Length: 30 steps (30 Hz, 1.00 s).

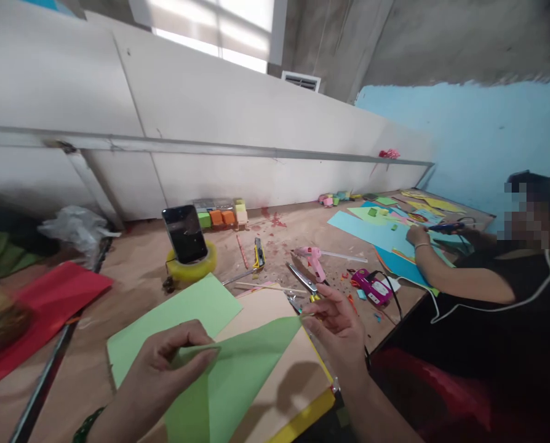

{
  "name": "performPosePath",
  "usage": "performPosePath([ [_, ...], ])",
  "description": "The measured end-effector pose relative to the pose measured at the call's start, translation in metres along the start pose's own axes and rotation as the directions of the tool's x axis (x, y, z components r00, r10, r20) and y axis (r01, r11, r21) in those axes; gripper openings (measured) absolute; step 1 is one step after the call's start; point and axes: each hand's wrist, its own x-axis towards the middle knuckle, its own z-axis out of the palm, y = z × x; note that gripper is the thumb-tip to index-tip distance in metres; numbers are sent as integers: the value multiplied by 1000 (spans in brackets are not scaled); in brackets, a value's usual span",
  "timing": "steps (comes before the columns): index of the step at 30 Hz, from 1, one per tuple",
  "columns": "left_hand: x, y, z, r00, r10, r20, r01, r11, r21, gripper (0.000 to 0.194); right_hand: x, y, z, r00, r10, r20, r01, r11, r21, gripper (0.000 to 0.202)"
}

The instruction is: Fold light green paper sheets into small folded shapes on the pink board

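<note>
A green sheet of paper (242, 375) is held up between my two hands, bent along its upper edge. My left hand (176, 363) pinches its left part between thumb and fingers. At its right corner, my right hand (337, 323) grips the paper with thumb and fingertips. Beneath it lies a stack of peach paper (298, 384) with a yellow sheet (309, 415) at the lower edge. Another light green sheet (131, 341) lies flat behind my left hand. Scissors (302, 277) rest just beyond my right hand, their handles partly hidden by it.
A phone (185, 234) stands in a yellow tape roll (192, 267). Beyond are a cutter (259, 252), a pink glue gun (314, 258), a magenta power strip (371, 287) and small coloured blocks (222, 218). Red paper (67, 295) lies left. At right, a person works over blue paper (367, 231).
</note>
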Motion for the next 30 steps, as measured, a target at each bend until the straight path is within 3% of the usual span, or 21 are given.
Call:
performPosePath([
  [5,-1,-3,2,999,5,-36,-6,1000,-14,31,-2,3,-2,1000,3,-25,-3,1000,14,43],
  [12,3,2,6,993,-117,6,117,987,-107,33,5,3,-9,990,140,30,-142,985,98,38],
  [15,4,7,8,976,-211,51,217,953,-211,33,3,9,-6,964,223,142,-243,959,143,49],
  [19,4,10,11,968,-244,64,252,922,-294,32,-6,23,0,900,303,313,-349,932,101,70],
  [24,3,8,12,954,-283,95,298,883,-363,31,-14,25,8,900,357,250,-381,923,55,67],
  [30,3,8,13,937,-332,111,349,855,-384,30,-9,23,-1,881,375,290,-405,913,50,64],
])
